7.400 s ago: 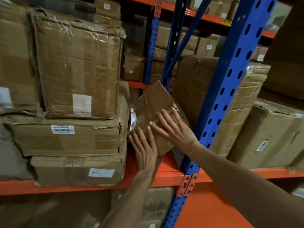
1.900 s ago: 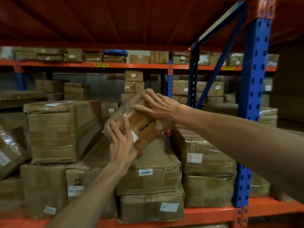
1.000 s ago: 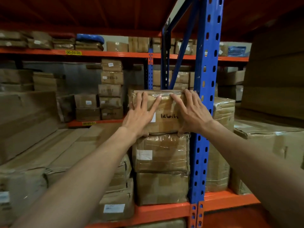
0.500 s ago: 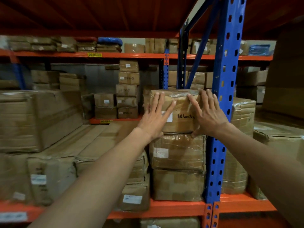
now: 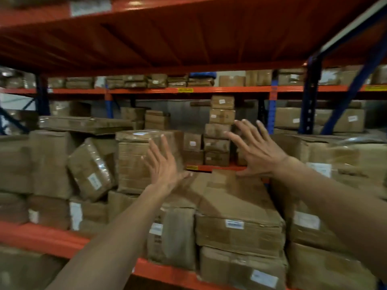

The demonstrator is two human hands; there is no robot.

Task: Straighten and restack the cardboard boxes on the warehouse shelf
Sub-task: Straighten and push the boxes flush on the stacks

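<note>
Brown cardboard boxes fill the orange shelf. Both my hands hover empty with fingers spread. My left hand is in front of a tall taped box standing on a lower box. My right hand is above the far end of a long flat box that lies on top of a stack. A plastic-wrapped box leans tilted to the left of the tall box. The image is motion-blurred.
The orange underside of the upper shelf hangs close overhead. Blue uprights stand at the right. More stacked boxes sit on a rack behind, across the aisle. Large boxes crowd the right side.
My hands have let go of the small marked box that I pressed onto the stack by the blue upright. The view has swung left, and both hands now hover open.
</note>
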